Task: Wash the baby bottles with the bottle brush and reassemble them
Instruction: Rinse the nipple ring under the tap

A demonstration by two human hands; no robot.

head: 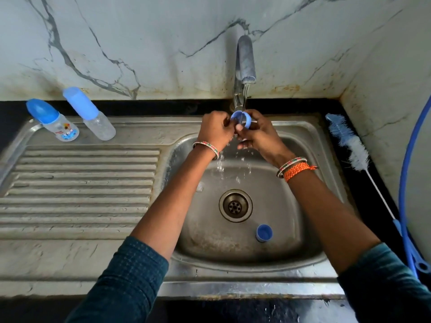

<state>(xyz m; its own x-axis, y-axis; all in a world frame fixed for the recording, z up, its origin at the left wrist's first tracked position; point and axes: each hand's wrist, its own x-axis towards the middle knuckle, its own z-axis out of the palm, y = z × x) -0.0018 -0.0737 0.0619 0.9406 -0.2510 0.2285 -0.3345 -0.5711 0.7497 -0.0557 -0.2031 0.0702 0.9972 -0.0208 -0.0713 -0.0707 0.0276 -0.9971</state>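
Observation:
Under the running tap [245, 64], my left hand [215, 129] and my right hand [257, 134] together hold a blue bottle collar ring [242, 118] over the sink basin [291, 183]. Water falls through the ring and splashes below. A blue cap [264, 233] lies on the basin floor, near the drain [235, 205]. Two assembled baby bottles stand at the back left of the drainboard: a short printed one [54, 121] and a taller clear one [89, 113], both with blue caps. The bottle brush [356, 150] lies on the counter to the right of the sink.
The ribbed steel drainboard [77, 187] stretches to the left of the basin. A blue hose [404, 164] curves down the right wall beside the brush handle. A marble-look wall stands behind the sink.

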